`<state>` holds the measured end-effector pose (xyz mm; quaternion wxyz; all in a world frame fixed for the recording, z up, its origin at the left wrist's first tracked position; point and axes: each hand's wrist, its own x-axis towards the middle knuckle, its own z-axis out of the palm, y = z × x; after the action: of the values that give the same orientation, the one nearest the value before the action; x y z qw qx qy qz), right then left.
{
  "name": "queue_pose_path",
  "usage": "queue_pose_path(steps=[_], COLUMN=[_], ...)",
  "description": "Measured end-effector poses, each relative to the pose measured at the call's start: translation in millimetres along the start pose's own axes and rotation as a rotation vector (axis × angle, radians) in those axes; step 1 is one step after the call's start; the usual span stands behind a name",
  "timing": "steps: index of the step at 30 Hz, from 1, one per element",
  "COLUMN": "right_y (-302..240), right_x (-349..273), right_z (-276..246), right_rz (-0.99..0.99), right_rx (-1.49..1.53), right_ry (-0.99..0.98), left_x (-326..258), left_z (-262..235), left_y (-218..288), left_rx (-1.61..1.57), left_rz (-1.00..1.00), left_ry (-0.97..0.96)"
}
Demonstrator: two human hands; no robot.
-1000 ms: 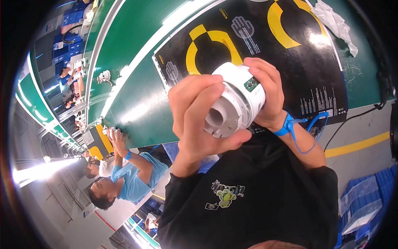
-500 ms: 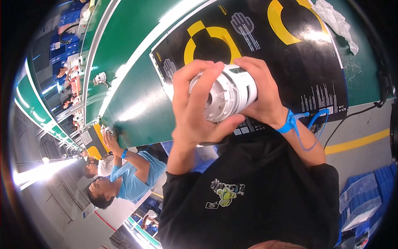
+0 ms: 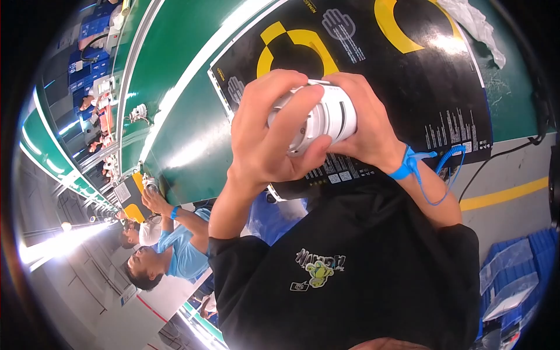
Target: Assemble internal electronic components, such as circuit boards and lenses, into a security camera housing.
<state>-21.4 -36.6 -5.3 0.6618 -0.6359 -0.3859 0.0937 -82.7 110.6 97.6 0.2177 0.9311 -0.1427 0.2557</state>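
Your two hands hold the white cylindrical unit [image 3: 332,114] above the printed black mat [image 3: 408,87] on the green worktop [image 3: 195,119]. The fingers of your left hand [image 3: 256,131] wrap its open-looking end; those of your right hand [image 3: 372,125] close around the opposite end. The outer shell appears assembled; the unit is not set down. You cannot confirm whether the left end is fully seated, because your fingers cover it.
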Motion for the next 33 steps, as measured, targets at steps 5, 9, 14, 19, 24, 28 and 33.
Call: queue_pose_path(steps=[5,9,14,19,24,28,33], right_y=[0.5,-2.5,-2.7,2.2,1.2,0.1,-7.9], right_x=[0.4,2.0,2.7,-0.2,0.2,-0.8,4.0], right_z=[-1.4,-2.5,-3.5,-2.0,-0.8,-1.5,-7.4], right_rz=[-0.027,-0.022,-0.108,-0.216,-0.208,-0.066,0.146], right_rx=[0.008,-0.013,0.037,0.03,0.002,0.018,0.161], right_ry=[0.012,0.009,0.06,0.077,0.057,-0.009,-0.11], left_x=[10.9,6.0,-4.8,-7.8,-3.4,4.1,18.5], left_z=[-7.5,-10.6,-3.3,-12.7,-15.4,-12.8,-7.2], left_y=[-12.1,-21.6,-1.1,10.9,4.0,1.1,-8.1], left_rx=[-0.021,0.002,-0.219,-0.092,0.016,0.018,-0.079], left_rz=[0.137,0.2,-0.055,0.05,0.1,0.053,-0.275], left_ry=[-0.205,-0.188,0.071,0.004,-0.107,-0.19,-0.277])
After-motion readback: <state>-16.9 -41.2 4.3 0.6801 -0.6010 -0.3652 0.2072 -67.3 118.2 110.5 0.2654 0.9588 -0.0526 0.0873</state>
